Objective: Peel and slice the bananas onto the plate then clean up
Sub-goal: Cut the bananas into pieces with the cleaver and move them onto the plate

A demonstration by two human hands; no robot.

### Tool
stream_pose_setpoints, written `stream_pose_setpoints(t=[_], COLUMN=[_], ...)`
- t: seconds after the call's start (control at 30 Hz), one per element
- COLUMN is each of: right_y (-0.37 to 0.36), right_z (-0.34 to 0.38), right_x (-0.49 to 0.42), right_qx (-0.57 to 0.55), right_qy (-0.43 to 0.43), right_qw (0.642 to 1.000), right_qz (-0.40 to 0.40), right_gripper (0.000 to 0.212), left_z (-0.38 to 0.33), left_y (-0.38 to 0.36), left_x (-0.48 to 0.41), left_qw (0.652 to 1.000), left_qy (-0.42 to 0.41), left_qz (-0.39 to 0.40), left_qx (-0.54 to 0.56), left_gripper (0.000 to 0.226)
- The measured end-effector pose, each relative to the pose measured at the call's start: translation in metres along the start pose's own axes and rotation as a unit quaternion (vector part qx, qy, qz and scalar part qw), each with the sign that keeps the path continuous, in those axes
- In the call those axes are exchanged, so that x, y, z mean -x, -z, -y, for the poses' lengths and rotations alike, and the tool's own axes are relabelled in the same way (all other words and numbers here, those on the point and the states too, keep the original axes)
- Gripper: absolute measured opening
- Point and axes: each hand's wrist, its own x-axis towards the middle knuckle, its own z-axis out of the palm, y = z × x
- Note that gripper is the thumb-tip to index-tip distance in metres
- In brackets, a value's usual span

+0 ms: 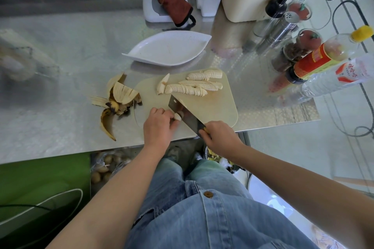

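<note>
I am working at the steel counter (60, 50), where the cutting board (224, 107) is lying with the white plate (168, 48) at its 12 o'clock and the peels (119, 97) at its 9 o'clock. Sliced bananas (190, 88) are resting on the board's far half (fanned in rows). My right hand (218, 135) is clamping the cleaver (182, 111) by its handle, and my left hand (159, 125) is pinching the banana stub (177, 116) right beside the blade.

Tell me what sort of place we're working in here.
Most likely a kitchen prep area, home or small-scale. A steel counter holds a cutting board with sliced bananas. Seasoning bottles and a metal shaker stand at the right, and what look like potatoes sit under the counter.
</note>
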Motion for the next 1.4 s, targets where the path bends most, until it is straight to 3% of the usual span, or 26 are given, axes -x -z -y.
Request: stream_pose_setpoints(t=[0.2,0.8,1.03,1.4], right_y=[0.0049,0.0004,0.0048,0.0090], right_z=[0.0009,0.0034,0.0026,0.0075], right_x=[0.0004,-0.0002,0.0010,0.0002], right_qx=[-0.018,0.003,-0.018,-0.021], right_qy=[0.020,0.001,0.023,0.025], right_qw=[0.999,1.000,0.999,0.999], right_qz=[-0.032,0.010,-0.035,-0.038], right_gripper=[0.031,0.030,0.031,0.031], left_z=[0.0001,-0.0010,-0.0009,-0.0010], left_y=[0.0003,0.0006,0.0004,0.0006], left_x=[0.0001,0.0006,0.0007,0.0007], left_qw=[1.000,1.000,1.000,1.000], left_qy=[0.003,0.001,0.004,0.003], left_qz=[-0.004,-0.010,-0.010,-0.009], left_qx=[0.002,0.005,0.001,0.000], left_gripper=[0.020,0.019,0.018,0.019])
